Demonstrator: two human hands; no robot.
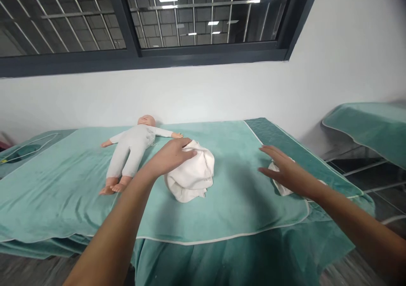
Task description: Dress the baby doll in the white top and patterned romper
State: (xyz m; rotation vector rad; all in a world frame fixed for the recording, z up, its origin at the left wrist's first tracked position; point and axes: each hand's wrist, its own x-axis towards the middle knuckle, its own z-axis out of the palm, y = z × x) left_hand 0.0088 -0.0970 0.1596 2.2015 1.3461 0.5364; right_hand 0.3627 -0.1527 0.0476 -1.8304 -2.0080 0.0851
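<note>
A crumpled white cloth (193, 174) sits bunched up in the middle of the green bed cover. My left hand (173, 155) grips its upper left side, thumb on top and the other fingers partly hidden behind it. My right hand (282, 167) is open at the right, fingers stretched out and thumb apart, with nothing held. Below and partly behind it lies a smaller white cloth item (281, 188), whose kind I cannot make out. To the left of the cloth, a baby doll (135, 144) in a white suit lies on its back with arms spread.
The green cover (222, 226) drapes over the bed's front edge. A white wall (190, 93) and a barred window (203, 15) rise behind. Another green-covered surface (374, 125) with a metal frame stands at the right. A dark green item (27, 150) lies far left.
</note>
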